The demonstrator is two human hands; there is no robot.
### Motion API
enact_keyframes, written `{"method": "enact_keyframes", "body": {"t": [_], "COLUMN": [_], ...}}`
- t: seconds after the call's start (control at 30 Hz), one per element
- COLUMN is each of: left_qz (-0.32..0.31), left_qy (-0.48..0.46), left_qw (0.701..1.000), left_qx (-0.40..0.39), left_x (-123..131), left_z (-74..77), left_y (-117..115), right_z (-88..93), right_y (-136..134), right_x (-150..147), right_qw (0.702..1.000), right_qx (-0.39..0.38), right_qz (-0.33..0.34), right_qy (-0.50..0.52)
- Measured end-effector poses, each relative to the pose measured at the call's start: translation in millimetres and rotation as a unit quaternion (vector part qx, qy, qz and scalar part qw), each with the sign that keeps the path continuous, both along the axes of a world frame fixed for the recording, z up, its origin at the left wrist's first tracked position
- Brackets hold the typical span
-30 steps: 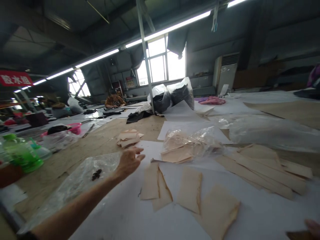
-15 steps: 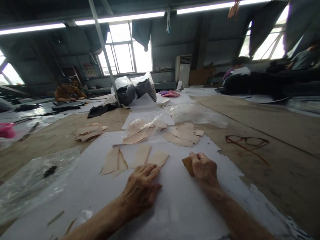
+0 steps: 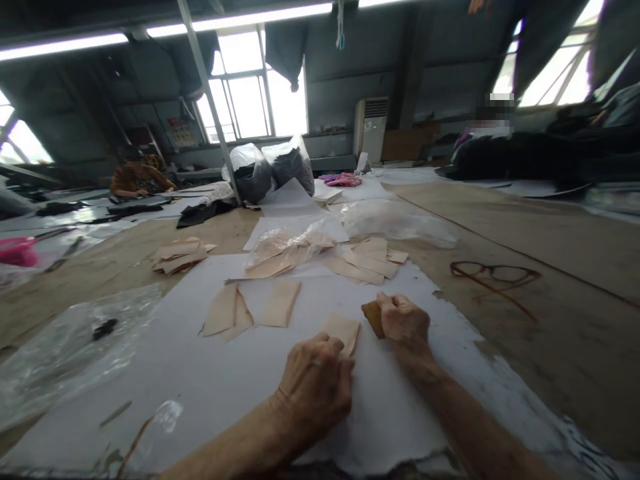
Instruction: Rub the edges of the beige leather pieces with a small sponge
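Note:
My left hand (image 3: 320, 377) has its fingers curled over the near end of a flat beige piece (image 3: 342, 328) lying on the white sheet (image 3: 225, 380). Its thumb side faces right, and the fingertips are partly hidden. To the right, my right hand (image 3: 404, 321) pinches a small flat brown piece (image 3: 373, 319), held just above or against the sheet; I cannot tell which. Left of the hands lie another beige piece (image 3: 281, 303) and a few overlapping beige pieces (image 3: 223, 310). Whether these are cloth or thin card is unclear.
Beyond the hands lie a fanned beige stack (image 3: 367, 261), beige pieces under clear plastic (image 3: 290, 250) and another stack (image 3: 181, 255). Eyeglasses (image 3: 495, 273) rest at right, a plastic bag (image 3: 75, 353) at left. A pole (image 3: 210, 100) rises behind; a person (image 3: 140, 177) sits far left.
My left hand has drawn the rightmost beige piece right and toward me, away from the other pieces, its fingers now more curled. My right hand keeps the brown piece in nearly the same place.

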State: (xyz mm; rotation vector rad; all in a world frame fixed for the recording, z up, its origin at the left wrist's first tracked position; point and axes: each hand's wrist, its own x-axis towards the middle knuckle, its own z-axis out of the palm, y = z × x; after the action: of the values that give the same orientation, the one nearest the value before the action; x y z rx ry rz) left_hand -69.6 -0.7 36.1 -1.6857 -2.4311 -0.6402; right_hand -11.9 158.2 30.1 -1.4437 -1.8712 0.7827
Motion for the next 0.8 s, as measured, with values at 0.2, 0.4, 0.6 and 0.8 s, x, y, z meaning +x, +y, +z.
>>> {"method": "enact_keyframes", "body": {"t": [0.2,0.4,0.6,0.8], "left_qz": [-0.111,-0.276,-0.104,-0.142], "left_qy": [-0.041,0.009,0.114,0.032], "left_qw": [0.993,0.959,0.988,0.989], "left_qx": [-0.003,-0.063,-0.027,0.003], "left_x": [-20.8,-37.7,-1.6,7.3], "left_z": [10.1,6.3,-5.8,-5.8], "left_y": [-1.3,-1.2,-27.9,-27.8], "right_z": [-6.6,-2.6,-7.8,-15.0], "right_y": [0.6,2.2,4.8,4.7], "right_x": [0.4,2.0,2.9,-0.3], "right_qw": [1.000,0.998,0.988,0.984], "right_qx": [0.011,-0.019,-0.056,-0.066], "right_qz": [0.004,-0.017,-0.014,0.007], "right_qy": [0.021,0.062,0.143,0.165]}}
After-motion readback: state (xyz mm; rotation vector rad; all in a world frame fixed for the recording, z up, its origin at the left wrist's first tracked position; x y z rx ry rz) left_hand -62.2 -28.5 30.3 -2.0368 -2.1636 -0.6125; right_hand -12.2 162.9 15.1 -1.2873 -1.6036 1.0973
